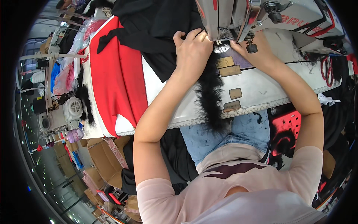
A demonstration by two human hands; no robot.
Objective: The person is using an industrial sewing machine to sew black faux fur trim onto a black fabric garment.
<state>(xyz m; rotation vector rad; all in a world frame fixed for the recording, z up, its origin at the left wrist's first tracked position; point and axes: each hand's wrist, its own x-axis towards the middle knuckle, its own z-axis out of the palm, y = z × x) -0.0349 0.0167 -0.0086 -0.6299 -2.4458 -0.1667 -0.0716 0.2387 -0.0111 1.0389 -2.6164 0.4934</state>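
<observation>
At the sewing machine [225, 33], my left hand [194, 50] has its fingers bent down onto the black fabric [156, 22], gripping it beside the presser foot. A strip of black fluffy fur trim [210, 93] runs from under that hand toward me and hangs over the table's front edge. My right hand [255, 48] lies on the other side of the foot, its thumb pointing at the stitching spot. The machine head hides part of this hand, and its other fingers cannot be made out.
Red fabric [119, 74] is draped across the white table [175, 108] on the left. Along the front edge runs a measuring tape [257, 107]. Red-handled scissors [327, 71] lie at the right. Below left stands an open cardboard box [106, 158]; a red perforated stool [287, 125] shows below right.
</observation>
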